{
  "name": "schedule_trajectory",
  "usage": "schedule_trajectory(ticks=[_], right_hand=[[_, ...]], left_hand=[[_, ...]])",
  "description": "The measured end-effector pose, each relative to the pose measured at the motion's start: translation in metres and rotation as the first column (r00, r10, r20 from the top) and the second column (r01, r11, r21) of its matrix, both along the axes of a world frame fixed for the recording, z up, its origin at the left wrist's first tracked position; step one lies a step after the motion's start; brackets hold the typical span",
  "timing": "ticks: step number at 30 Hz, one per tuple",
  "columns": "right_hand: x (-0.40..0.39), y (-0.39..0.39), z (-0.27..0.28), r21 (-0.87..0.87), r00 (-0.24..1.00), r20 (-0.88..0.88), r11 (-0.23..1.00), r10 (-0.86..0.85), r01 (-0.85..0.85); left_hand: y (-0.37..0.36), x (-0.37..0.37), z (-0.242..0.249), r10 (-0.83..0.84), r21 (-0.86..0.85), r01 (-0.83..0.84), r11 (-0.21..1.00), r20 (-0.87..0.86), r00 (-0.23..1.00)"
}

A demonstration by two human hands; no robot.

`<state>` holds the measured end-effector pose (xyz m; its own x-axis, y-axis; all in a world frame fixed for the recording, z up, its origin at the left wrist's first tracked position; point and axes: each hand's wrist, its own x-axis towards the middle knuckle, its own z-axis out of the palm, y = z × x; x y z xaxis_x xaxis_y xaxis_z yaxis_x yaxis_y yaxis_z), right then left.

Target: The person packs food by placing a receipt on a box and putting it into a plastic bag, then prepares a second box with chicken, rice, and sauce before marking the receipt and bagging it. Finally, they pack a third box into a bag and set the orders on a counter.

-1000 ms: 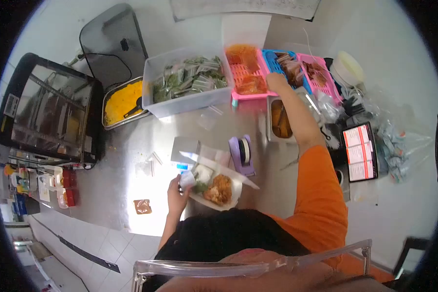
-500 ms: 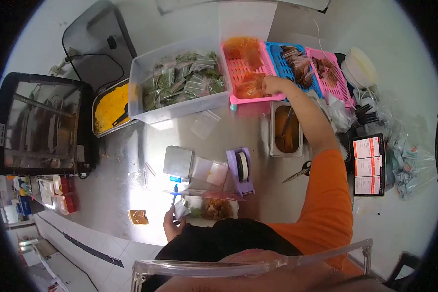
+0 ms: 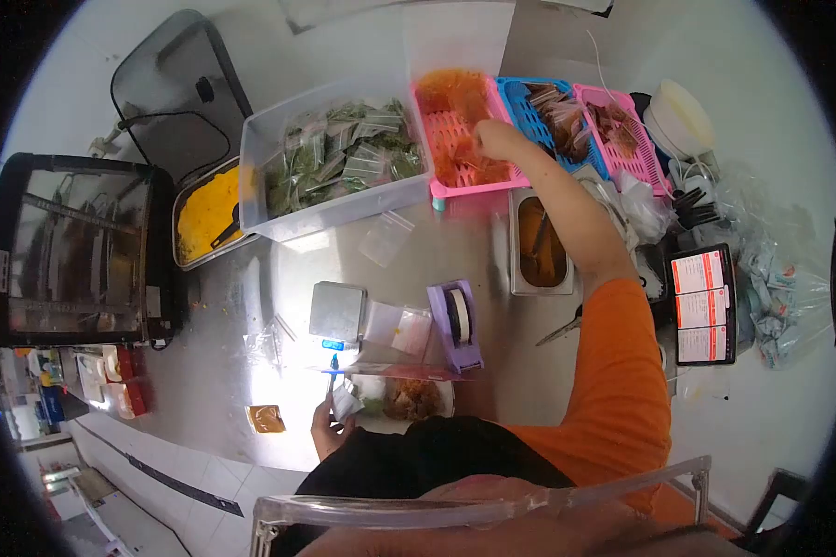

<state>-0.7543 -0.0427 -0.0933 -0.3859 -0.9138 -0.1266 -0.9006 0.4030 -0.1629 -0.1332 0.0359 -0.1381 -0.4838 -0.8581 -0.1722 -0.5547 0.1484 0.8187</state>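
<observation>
My right hand [image 3: 501, 140] reaches into the pink basket [image 3: 439, 193] at the back, fingers bent down among the orange sachets [image 3: 474, 167]. Whatever its fingertips pinch is hidden. Low in the view, my left hand [image 3: 329, 431] closes on the left edge of a clear plastic bag [image 3: 404, 371]. Inside or under that bag is a white food tray [image 3: 450, 401] with a brown shredded filling [image 3: 412, 398] and something green. A small whitish packet [image 3: 346, 402] lies against my left fingers.
Around the tray are a small scale [image 3: 337, 312], a purple tape dispenser [image 3: 455, 325] and scissors [image 3: 559, 331]. Behind stand a tub of green packets [image 3: 339, 221], a yellow-food tray [image 3: 209, 218], a steel sauce pan [image 3: 541, 243] and a blue basket [image 3: 529, 116]. A tablet [image 3: 703, 306] stands right.
My right hand has moved up and left within the pink basket, from its near right corner towards the middle. My left hand keeps its place. The camera view has shifted slightly.
</observation>
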Motion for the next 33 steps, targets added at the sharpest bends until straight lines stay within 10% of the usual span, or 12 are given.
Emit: schedule_trajectory(ticks=[3,9,15,21,24,30,33], right_hand=[[-0.032,0.016,-0.044,0.243,0.943,0.219,0.923,0.249,-0.3],[-0.001,0.028,-0.017,0.261,0.982,0.061,0.946,0.181,-0.191],[-0.02,0.034,-0.021,0.371,0.915,0.4,0.922,-0.047,-0.115],[0.003,0.032,-0.002,0.348,0.953,0.118,0.887,0.279,-0.302],[0.019,0.041,0.031,0.129,0.984,0.059,0.976,0.171,-0.177],[0.02,0.076,0.095,-0.071,0.901,0.392,0.983,0.183,-0.169],[0.067,0.098,0.151,-0.112,0.667,0.721,0.982,0.187,-0.154]], left_hand=[[0.0,0.0,0.001,-0.016,-0.022,0.015,1.0,-0.012,1.0],[0.003,-0.002,0.003,0.012,-0.026,-0.014,1.0,-0.078,0.997],[0.005,-0.006,0.009,0.041,-0.019,-0.042,0.999,-0.038,0.998],[0.005,0.001,0.002,0.06,0.01,-0.059,0.998,-0.035,0.998],[0.009,0.0,0.014,0.079,0.053,-0.075,0.996,-0.079,0.994],[0.012,0.017,0.021,0.113,0.064,-0.101,0.993,-0.234,0.966],[0.006,0.029,0.018,0.194,0.114,-0.168,0.979,-0.279,0.941]])
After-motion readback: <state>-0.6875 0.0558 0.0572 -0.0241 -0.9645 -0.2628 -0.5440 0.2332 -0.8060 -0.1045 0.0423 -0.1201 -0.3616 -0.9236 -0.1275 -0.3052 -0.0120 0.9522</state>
